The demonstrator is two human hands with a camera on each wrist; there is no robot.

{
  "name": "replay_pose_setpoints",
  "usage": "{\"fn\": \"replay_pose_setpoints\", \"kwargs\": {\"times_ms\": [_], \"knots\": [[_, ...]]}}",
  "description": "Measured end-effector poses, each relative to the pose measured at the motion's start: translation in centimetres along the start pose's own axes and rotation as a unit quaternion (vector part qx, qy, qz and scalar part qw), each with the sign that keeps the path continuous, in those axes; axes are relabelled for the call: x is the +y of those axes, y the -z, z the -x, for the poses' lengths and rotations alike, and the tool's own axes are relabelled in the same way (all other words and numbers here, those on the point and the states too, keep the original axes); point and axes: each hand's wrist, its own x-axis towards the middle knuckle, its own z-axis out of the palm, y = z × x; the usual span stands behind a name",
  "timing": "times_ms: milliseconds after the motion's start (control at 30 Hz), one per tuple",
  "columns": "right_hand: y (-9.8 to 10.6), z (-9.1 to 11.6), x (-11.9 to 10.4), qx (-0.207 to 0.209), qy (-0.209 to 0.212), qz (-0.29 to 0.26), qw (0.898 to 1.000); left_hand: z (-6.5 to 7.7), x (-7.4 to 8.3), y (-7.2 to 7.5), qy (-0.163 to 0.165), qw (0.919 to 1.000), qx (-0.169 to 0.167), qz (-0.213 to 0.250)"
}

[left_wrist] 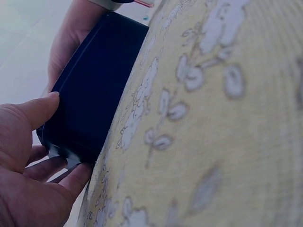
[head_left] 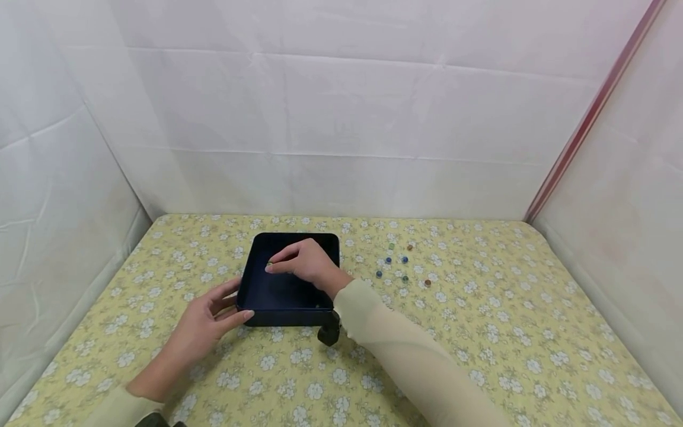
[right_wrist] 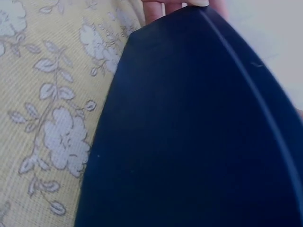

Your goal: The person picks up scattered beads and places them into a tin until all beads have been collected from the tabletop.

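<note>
A dark navy rectangular tray point(head_left: 283, 318) stands on the flowered cloth. My left hand point(head_left: 205, 320) holds its near left corner, thumb at the front rim and fingers along the left side; the left wrist view shows that grip close up against the tray's wall point(left_wrist: 94, 90). Over the tray's inside, my right hand point(head_left: 306, 261) pinches a small greenish marble point(head_left: 270, 264) between thumb and fingertips. The marble is mostly covered by the fingers. In the right wrist view the tray's outer wall point(right_wrist: 180, 118) fills the middle and hides most of the right hand.
Several small glass marbles, blue point(head_left: 405, 260), green point(head_left: 405, 279) and orange-brown point(head_left: 428, 283), lie scattered on the cloth right of the tray. A tiny pale spot point(head_left: 318, 306) shows inside the tray's near right corner. White sheeting point(head_left: 341, 118) walls the back and sides.
</note>
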Motion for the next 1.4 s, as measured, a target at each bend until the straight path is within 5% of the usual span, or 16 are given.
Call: {"fn": "replay_pose_setpoints", "kwargs": {"times_ms": [1400], "knots": [[-1.0, -1.3, -1.2, 0.011, -0.061, 0.077, 0.995, 0.0, 0.0, 0.0, 0.000, 1.0000, -0.004, 0.009]]}}
